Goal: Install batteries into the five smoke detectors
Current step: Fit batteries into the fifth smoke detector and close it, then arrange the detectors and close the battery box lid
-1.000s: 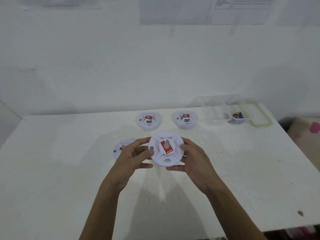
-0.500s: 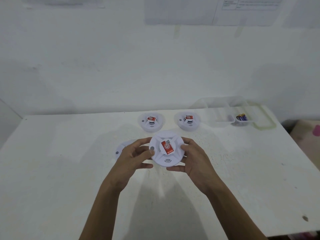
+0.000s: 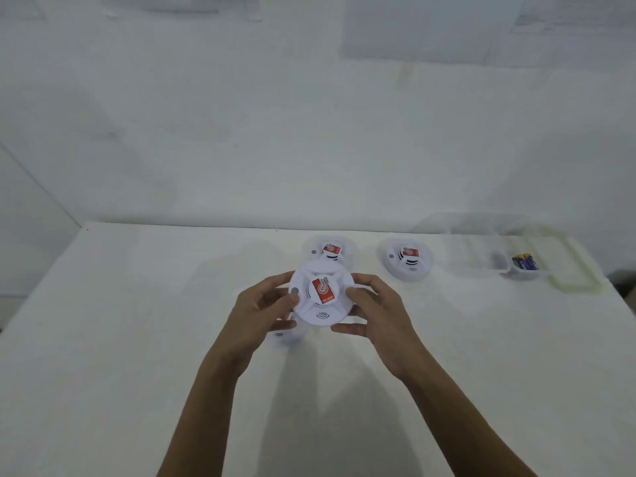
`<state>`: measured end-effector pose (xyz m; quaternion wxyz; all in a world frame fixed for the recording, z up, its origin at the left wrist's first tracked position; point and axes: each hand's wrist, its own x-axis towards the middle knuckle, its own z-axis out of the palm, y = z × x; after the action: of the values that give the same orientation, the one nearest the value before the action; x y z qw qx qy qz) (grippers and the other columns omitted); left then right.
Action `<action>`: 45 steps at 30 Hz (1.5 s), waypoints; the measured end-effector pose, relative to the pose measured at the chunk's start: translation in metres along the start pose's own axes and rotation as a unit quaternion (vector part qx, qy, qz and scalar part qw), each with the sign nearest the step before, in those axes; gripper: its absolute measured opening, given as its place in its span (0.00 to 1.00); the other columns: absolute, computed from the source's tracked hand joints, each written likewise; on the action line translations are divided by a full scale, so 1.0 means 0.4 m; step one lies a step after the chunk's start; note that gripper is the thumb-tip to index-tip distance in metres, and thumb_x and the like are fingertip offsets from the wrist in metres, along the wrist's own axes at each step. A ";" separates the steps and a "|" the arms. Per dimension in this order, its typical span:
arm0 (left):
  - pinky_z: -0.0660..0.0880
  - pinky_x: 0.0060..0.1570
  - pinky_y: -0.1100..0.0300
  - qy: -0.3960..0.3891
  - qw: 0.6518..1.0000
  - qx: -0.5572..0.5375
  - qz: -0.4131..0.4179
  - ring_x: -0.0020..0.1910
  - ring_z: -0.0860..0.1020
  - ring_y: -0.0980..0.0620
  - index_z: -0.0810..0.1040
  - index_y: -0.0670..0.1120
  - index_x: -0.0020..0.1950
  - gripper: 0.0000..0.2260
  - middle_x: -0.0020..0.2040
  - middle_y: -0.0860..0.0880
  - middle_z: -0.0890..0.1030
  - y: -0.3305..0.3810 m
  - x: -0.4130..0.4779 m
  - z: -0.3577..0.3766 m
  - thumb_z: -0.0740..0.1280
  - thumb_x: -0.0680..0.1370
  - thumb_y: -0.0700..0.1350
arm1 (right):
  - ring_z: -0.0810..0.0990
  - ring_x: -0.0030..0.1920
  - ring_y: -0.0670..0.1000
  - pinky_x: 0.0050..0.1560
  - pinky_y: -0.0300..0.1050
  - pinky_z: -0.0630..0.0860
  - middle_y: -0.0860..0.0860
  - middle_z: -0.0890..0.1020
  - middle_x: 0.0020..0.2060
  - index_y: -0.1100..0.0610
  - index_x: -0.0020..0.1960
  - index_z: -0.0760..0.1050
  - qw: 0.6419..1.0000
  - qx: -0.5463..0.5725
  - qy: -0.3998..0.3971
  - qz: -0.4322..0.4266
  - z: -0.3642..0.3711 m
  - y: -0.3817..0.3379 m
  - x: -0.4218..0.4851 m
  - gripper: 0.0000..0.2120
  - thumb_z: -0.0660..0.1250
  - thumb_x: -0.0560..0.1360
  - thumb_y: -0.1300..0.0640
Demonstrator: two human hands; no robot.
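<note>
A round white smoke detector (image 3: 321,313) with a red label is held above the table between my left hand (image 3: 263,313) and my right hand (image 3: 377,313), each gripping one side of its rim. Under my left hand a second detector (image 3: 287,337) lies on the table, mostly hidden. Two more detectors, one (image 3: 330,251) just behind the held unit and one (image 3: 407,261) to its right, rest near the back edge. Blue and yellow batteries (image 3: 525,263) lie in a small clear tub at the far right.
A clear plastic container (image 3: 464,259) and its green-rimmed lid (image 3: 571,280) sit at the back right of the white table (image 3: 137,339). A white wall rises straight behind the table. The table's right edge drops off near the lid.
The view has swung left, so everything sits further right in frame. The held detector now covers more of the one behind it, and the detector under my left hand is more hidden.
</note>
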<state>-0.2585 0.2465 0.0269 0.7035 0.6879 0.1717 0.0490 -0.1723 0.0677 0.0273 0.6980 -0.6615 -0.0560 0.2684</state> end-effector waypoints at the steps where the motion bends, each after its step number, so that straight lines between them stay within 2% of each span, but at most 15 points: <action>1: 0.81 0.46 0.55 0.010 1.000 -0.002 -0.002 0.46 0.82 0.48 0.77 0.53 0.62 0.13 0.49 0.49 0.85 -0.002 0.008 -0.013 0.66 0.78 0.44 | 0.84 0.49 0.56 0.48 0.56 0.82 0.55 0.83 0.52 0.57 0.59 0.73 1.000 0.002 -0.005 0.001 0.014 -0.002 0.016 0.10 0.64 0.78 0.59; 5: 0.80 0.42 0.59 0.056 0.998 -0.022 -0.003 0.48 0.83 0.49 0.77 0.49 0.63 0.13 0.49 0.48 0.85 -0.015 0.044 -0.074 0.66 0.78 0.42 | 0.84 0.48 0.56 0.45 0.52 0.82 0.57 0.83 0.50 0.58 0.57 0.71 1.000 -0.001 -0.017 0.006 0.079 0.002 0.090 0.10 0.65 0.77 0.60; 10: 0.80 0.49 0.55 0.121 0.993 -0.001 0.011 0.51 0.82 0.51 0.79 0.47 0.62 0.13 0.53 0.50 0.84 -0.052 0.113 -0.151 0.67 0.77 0.42 | 0.84 0.48 0.54 0.45 0.52 0.83 0.57 0.81 0.51 0.59 0.56 0.71 0.999 -0.044 -0.019 0.011 0.162 0.028 0.203 0.10 0.66 0.76 0.60; 12: 0.80 0.49 0.57 0.152 0.988 -0.003 0.021 0.51 0.82 0.52 0.80 0.46 0.60 0.12 0.53 0.51 0.84 -0.065 0.141 -0.175 0.68 0.77 0.41 | 0.83 0.48 0.53 0.45 0.50 0.83 0.57 0.81 0.50 0.58 0.54 0.72 0.997 -0.073 -0.017 0.006 0.191 0.040 0.246 0.08 0.65 0.76 0.60; 15: 0.80 0.47 0.60 0.213 0.977 -0.012 0.022 0.49 0.83 0.54 0.81 0.45 0.58 0.11 0.53 0.50 0.84 -0.086 0.189 -0.208 0.69 0.76 0.40 | 0.83 0.46 0.52 0.49 0.50 0.82 0.55 0.82 0.48 0.57 0.53 0.75 0.991 -0.130 -0.018 -0.004 0.229 0.063 0.310 0.07 0.65 0.75 0.61; 19: 0.80 0.51 0.54 0.268 0.963 0.044 0.001 0.44 0.83 0.59 0.81 0.50 0.58 0.11 0.53 0.51 0.83 -0.142 0.257 -0.260 0.70 0.76 0.46 | 0.83 0.45 0.51 0.53 0.54 0.80 0.52 0.83 0.48 0.57 0.58 0.77 0.978 -0.208 -0.026 -0.008 0.270 0.086 0.372 0.13 0.63 0.75 0.62; 22: 0.79 0.53 0.51 0.280 0.954 0.105 -0.021 0.39 0.82 0.64 0.80 0.51 0.59 0.12 0.52 0.51 0.83 -0.179 0.293 -0.284 0.68 0.76 0.48 | 0.83 0.46 0.52 0.52 0.50 0.80 0.53 0.84 0.47 0.59 0.57 0.79 0.968 -0.249 -0.032 -0.023 0.297 0.089 0.399 0.13 0.61 0.75 0.64; 26: 0.76 0.56 0.51 0.281 0.942 0.176 -0.047 0.48 0.82 0.50 0.80 0.48 0.61 0.14 0.56 0.46 0.83 -0.194 0.316 -0.294 0.66 0.77 0.48 | 0.79 0.39 0.55 0.41 0.44 0.73 0.57 0.83 0.42 0.63 0.51 0.78 0.955 -0.295 -0.041 -0.014 0.314 0.098 0.420 0.09 0.61 0.75 0.65; 30: 0.73 0.54 0.59 0.273 0.931 0.239 -0.047 0.55 0.79 0.48 0.79 0.46 0.61 0.13 0.57 0.46 0.82 -0.202 0.322 -0.289 0.64 0.78 0.47 | 0.74 0.37 0.53 0.38 0.44 0.70 0.61 0.81 0.41 0.65 0.47 0.77 0.947 -0.319 -0.048 -0.012 0.315 0.124 0.433 0.08 0.59 0.73 0.65; 32: 0.71 0.53 0.59 0.280 0.925 0.251 -0.046 0.55 0.79 0.48 0.79 0.45 0.61 0.13 0.57 0.45 0.82 -0.204 0.322 -0.285 0.63 0.79 0.47 | 0.77 0.39 0.56 0.41 0.47 0.74 0.59 0.82 0.42 0.64 0.48 0.78 0.945 -0.321 -0.056 -0.015 0.314 0.123 0.435 0.09 0.59 0.74 0.65; 35: 0.69 0.50 0.61 0.286 0.924 0.249 -0.047 0.55 0.78 0.46 0.79 0.44 0.61 0.13 0.56 0.44 0.82 -0.200 0.316 -0.276 0.63 0.79 0.46 | 0.80 0.47 0.62 0.46 0.51 0.76 0.60 0.82 0.47 0.64 0.53 0.78 0.949 -0.308 -0.072 -0.003 0.306 0.115 0.433 0.10 0.61 0.75 0.64; 37: 0.67 0.54 0.62 0.293 0.927 0.226 -0.057 0.58 0.77 0.48 0.75 0.44 0.65 0.15 0.60 0.44 0.79 -0.193 0.309 -0.270 0.63 0.79 0.47 | 0.81 0.50 0.59 0.51 0.49 0.77 0.58 0.80 0.53 0.61 0.63 0.74 0.956 -0.284 -0.073 0.022 0.293 0.107 0.423 0.16 0.62 0.77 0.61; 39: 0.67 0.55 0.63 0.305 0.926 0.219 -0.050 0.58 0.76 0.50 0.73 0.45 0.67 0.17 0.64 0.44 0.76 -0.185 0.298 -0.262 0.63 0.79 0.47 | 0.82 0.49 0.54 0.56 0.48 0.78 0.53 0.78 0.55 0.57 0.68 0.70 0.963 -0.257 -0.074 0.029 0.275 0.096 0.407 0.19 0.62 0.78 0.59; 42: 0.70 0.52 0.62 0.337 0.918 0.208 -0.005 0.54 0.73 0.56 0.75 0.48 0.65 0.14 0.63 0.46 0.74 -0.162 0.273 -0.233 0.63 0.79 0.46 | 0.83 0.47 0.52 0.57 0.51 0.78 0.49 0.78 0.51 0.55 0.67 0.71 0.973 -0.219 -0.071 0.017 0.241 0.071 0.372 0.18 0.61 0.78 0.58; 45: 0.74 0.53 0.59 0.345 0.916 0.198 0.054 0.55 0.73 0.56 0.77 0.49 0.62 0.12 0.59 0.52 0.75 -0.132 0.249 -0.192 0.63 0.79 0.44 | 0.83 0.46 0.52 0.54 0.48 0.80 0.51 0.80 0.48 0.56 0.64 0.74 0.982 -0.175 -0.065 0.010 0.197 0.042 0.336 0.15 0.62 0.78 0.59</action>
<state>-0.1977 0.3472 -0.0422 0.4458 0.7618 0.3726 0.2864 -0.0973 0.1982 -0.0168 0.5638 -0.7549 -0.1410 0.3040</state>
